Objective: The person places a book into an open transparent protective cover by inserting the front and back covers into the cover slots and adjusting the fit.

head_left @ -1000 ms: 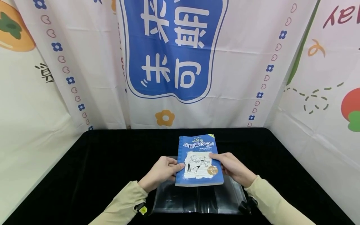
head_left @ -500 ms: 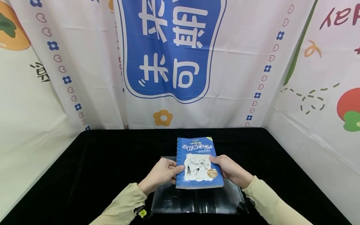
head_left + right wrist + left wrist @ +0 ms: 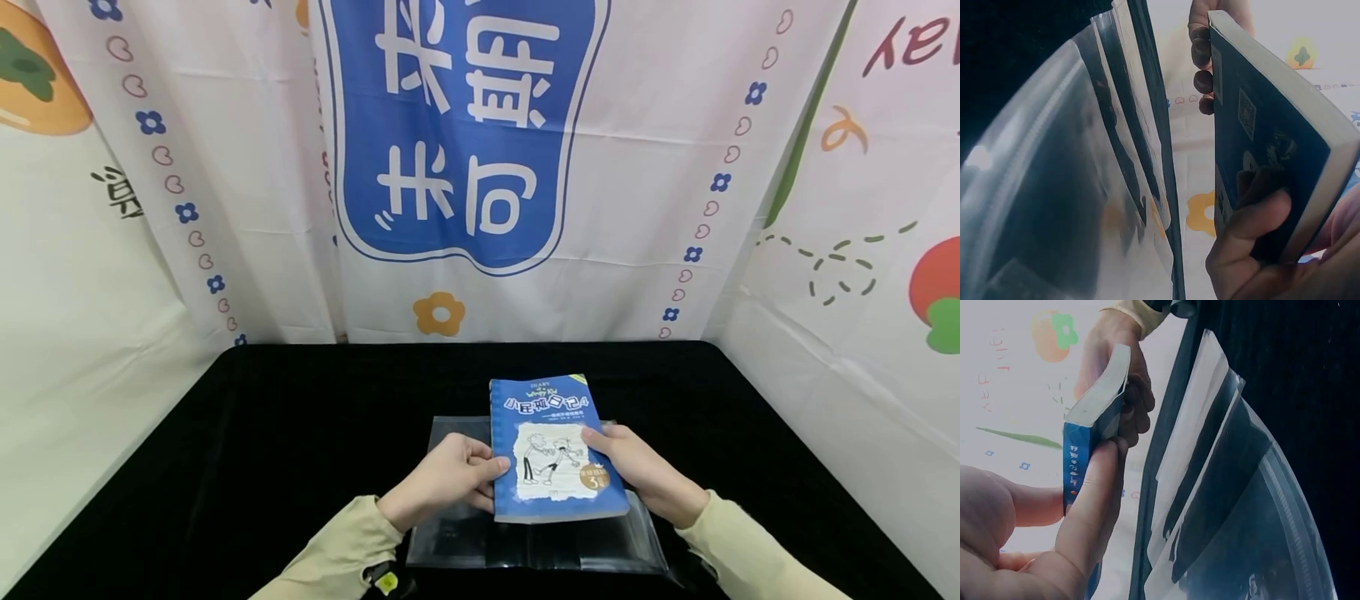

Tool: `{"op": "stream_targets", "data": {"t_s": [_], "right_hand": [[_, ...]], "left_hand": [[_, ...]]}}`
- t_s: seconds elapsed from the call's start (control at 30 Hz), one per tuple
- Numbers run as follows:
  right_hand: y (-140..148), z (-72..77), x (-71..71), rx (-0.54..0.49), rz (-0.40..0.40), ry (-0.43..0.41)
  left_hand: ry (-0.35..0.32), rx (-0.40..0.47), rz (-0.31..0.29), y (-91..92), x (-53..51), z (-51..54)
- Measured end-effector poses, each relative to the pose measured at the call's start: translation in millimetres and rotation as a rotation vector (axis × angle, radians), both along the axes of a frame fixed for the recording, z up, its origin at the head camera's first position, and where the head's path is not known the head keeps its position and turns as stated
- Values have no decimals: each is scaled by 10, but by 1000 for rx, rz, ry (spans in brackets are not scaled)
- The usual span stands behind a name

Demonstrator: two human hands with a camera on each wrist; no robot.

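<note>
A blue paperback book (image 3: 551, 487) with a cartoon drawing on its front is held up in both hands, cover facing up. My left hand (image 3: 450, 479) grips its spine side, thumb on the cover and fingers beneath. At the opposite edge my right hand (image 3: 648, 471) pinches the book, thumb on top. Its dark back and pale page edges (image 3: 1279, 75) show in the right wrist view, with fingers pressed against the back. Below the book, apart from it, a clear plastic book cover (image 3: 450, 537) lies spread on the table; the book hides its middle.
The table (image 3: 300, 433) is covered in black cloth. White printed curtains (image 3: 637, 208) hang behind it and along both sides. In the left wrist view, flaps of the clear cover (image 3: 1210, 425) stand up a little from the cloth.
Both hands have carried the book slightly right and nearer to me, over the clear cover. The book has turned a little, and the grip on it stays the same.
</note>
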State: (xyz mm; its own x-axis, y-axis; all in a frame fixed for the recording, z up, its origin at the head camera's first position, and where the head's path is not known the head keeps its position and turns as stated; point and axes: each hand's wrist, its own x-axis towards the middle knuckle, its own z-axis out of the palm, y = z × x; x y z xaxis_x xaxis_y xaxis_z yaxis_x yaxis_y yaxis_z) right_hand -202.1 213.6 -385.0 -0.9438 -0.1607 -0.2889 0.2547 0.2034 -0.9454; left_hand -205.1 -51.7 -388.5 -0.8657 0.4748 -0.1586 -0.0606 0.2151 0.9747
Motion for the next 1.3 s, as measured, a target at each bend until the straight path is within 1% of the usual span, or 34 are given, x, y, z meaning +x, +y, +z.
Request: {"op": "stream_targets", "data": {"t_s": [0.13, 0.27, 0.4, 0.53, 0.67, 0.8, 1.0, 1.1, 1.17, 1.3], "right_hand": [[87, 10, 58, -32, 54, 16], [156, 19, 78, -59, 92, 4], [197, 30, 68, -83, 130, -22], [245, 40, 61, -125, 178, -48], [304, 51, 70, -141, 203, -76], [367, 47, 63, -123, 232, -61], [460, 52, 20, -90, 268, -57], [495, 66, 6, -44, 280, -48], [517, 79, -5, -8, 290, -39], [564, 109, -23, 58, 314, -37]], "left_hand": [[-17, 6, -25, 23, 28, 6], [-30, 32, -64, 34, 47, -2], [-50, 92, -103, 33, 62, -15], [-58, 116, -119, 35, 80, -27], [-92, 140, -139, 56, 100, -32], [-111, 149, -172, 84, 120, -36], [-89, 155, -220, 117, 141, -76], [-112, 163, -241, 127, 142, -93], [-124, 156, -243, 129, 145, -101], [-141, 143, -226, 135, 160, -117]]}}
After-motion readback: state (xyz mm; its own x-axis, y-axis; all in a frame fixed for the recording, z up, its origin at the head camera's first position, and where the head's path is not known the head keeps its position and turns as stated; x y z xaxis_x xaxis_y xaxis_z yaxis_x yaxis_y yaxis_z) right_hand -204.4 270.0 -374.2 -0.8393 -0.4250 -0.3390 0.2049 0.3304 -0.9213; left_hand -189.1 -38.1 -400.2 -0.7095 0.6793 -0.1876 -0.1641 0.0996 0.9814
